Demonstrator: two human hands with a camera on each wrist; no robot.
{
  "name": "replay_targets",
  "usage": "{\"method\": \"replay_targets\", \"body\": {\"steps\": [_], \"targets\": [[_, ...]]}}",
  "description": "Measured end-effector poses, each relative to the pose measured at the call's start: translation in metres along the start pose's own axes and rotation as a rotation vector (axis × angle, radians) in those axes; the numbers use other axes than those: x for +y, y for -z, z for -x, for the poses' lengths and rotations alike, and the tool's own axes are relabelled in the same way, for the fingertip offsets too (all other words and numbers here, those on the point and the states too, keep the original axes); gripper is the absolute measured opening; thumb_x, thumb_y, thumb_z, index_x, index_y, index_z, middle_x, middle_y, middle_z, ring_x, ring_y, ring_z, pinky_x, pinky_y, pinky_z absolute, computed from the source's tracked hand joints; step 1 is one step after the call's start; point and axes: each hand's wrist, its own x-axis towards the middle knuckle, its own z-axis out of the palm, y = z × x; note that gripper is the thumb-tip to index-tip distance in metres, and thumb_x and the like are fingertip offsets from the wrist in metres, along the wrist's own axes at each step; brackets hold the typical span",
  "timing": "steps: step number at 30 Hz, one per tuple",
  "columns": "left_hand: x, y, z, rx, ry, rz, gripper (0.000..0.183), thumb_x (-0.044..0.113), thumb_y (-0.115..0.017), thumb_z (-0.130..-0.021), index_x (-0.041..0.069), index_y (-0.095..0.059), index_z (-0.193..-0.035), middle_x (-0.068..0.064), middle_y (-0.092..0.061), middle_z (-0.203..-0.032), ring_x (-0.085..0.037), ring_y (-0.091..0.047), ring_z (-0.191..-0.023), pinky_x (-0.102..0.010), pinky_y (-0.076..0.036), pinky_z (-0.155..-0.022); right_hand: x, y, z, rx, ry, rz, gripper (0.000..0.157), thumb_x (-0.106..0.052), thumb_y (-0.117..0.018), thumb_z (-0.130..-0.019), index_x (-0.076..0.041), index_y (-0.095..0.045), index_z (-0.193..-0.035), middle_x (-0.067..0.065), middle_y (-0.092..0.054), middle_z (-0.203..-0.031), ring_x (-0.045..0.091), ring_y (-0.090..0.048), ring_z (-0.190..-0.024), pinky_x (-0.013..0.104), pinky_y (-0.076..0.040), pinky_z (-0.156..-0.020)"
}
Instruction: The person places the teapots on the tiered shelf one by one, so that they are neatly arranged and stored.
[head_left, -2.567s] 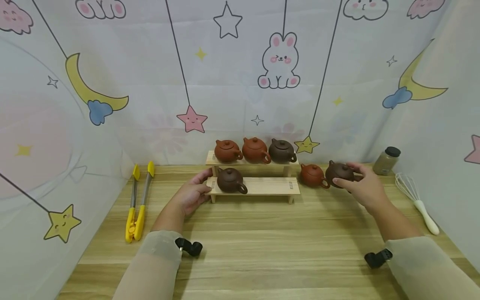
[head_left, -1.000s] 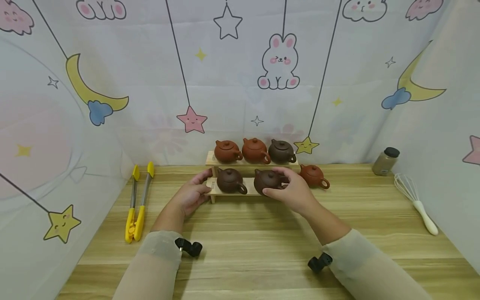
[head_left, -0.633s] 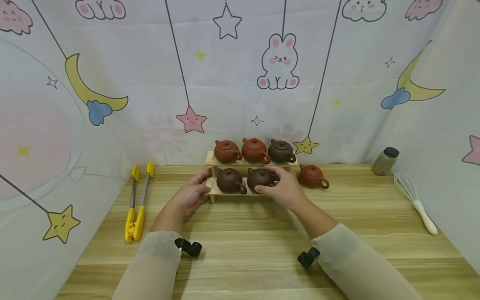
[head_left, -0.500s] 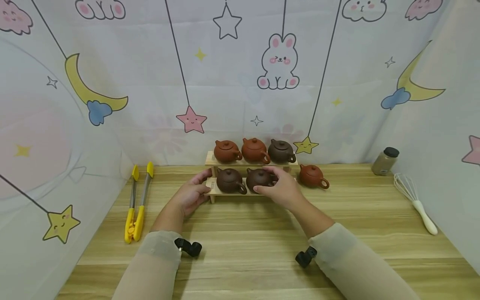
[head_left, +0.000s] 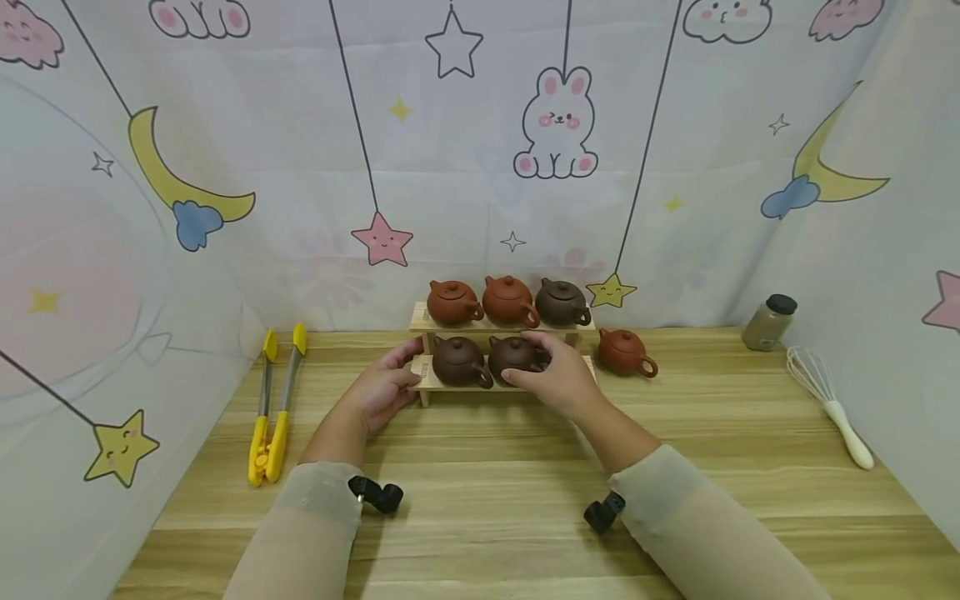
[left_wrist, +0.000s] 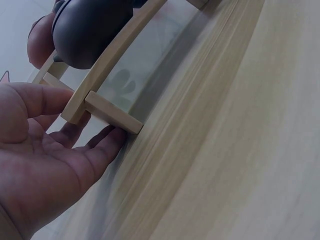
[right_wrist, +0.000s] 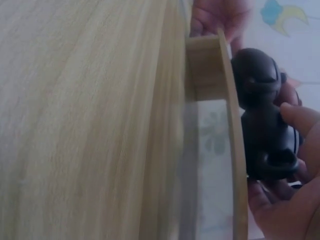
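A two-tier wooden stand (head_left: 431,379) bears the small clay teapots. My left hand (head_left: 387,386) holds its left end; in the left wrist view the thumb lies at the lower shelf's end (left_wrist: 75,107), with fingers around the leg. On that lower shelf sits a dark brown teapot (head_left: 457,360). Just right of it my right hand (head_left: 558,375) grips a second dark teapot (head_left: 510,357), thumb at the front and fingers behind, partly covering the handle. In the right wrist view this gripped teapot (right_wrist: 265,135) stands against the shelf, close beside its neighbour.
Along the upper tier stand two reddish teapots (head_left: 453,302) and a dark one (head_left: 561,302). Another reddish teapot (head_left: 624,352) is on the table right of the stand. Yellow-handled tongs (head_left: 273,408) lie at left; a jar (head_left: 770,322) and a whisk (head_left: 832,404) are at right.
My right hand has brought the dark teapot from the table at right onto the lower shelf, then slid it left toward the other dark teapot. My left hand has stayed at the stand.
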Motion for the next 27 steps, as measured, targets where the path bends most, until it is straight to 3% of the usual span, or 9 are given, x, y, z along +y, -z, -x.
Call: {"method": "replay_targets", "body": {"steps": [11,14,19,27], "targets": [[0.001,0.000,0.001,-0.006,-0.003,0.010,0.076,-0.007,-0.044,-0.101,0.013,-0.024,-0.172,-0.011,-0.020,-0.177,-0.009,-0.058,-0.120,-0.022,-0.053,-0.094,0.013,0.028,0.025,-0.028,-0.028,-0.182,0.068,-0.049,-0.085,-0.089,-0.027,-0.060,-0.148,0.005,-0.058,-0.156,0.034,-0.064,-0.138,0.048,-0.059,-0.105],[0.001,-0.001,0.001,-0.001,0.001,0.001,0.076,-0.006,-0.045,-0.101,0.014,-0.025,-0.172,-0.009,-0.020,-0.178,-0.010,-0.057,-0.123,-0.023,-0.053,-0.096,0.021,0.041,0.034,-0.010,-0.026,-0.160,0.066,-0.052,-0.083,-0.091,-0.027,-0.060,-0.148,0.010,-0.060,-0.153,0.035,-0.065,-0.134,0.048,-0.060,-0.101],[0.001,-0.001,0.000,0.002,0.002,-0.004,0.075,-0.006,-0.045,-0.102,0.016,-0.026,-0.171,-0.008,-0.020,-0.178,-0.012,-0.055,-0.128,-0.024,-0.053,-0.098,0.036,0.063,0.045,0.034,0.004,-0.121,0.064,-0.051,-0.077,-0.096,-0.017,-0.060,-0.148,0.014,-0.061,-0.151,0.033,-0.059,-0.139,0.053,-0.052,-0.111],[0.001,0.000,0.000,-0.006,0.002,-0.003,0.076,-0.006,-0.044,-0.101,0.016,-0.026,-0.172,-0.008,-0.019,-0.178,-0.015,-0.052,-0.132,-0.026,-0.052,-0.100,0.063,0.094,0.047,0.114,-0.014,-0.045,0.067,-0.050,-0.074,-0.099,-0.012,-0.055,-0.151,0.014,-0.061,-0.151,0.035,-0.058,-0.139,0.054,-0.049,-0.115]]}}
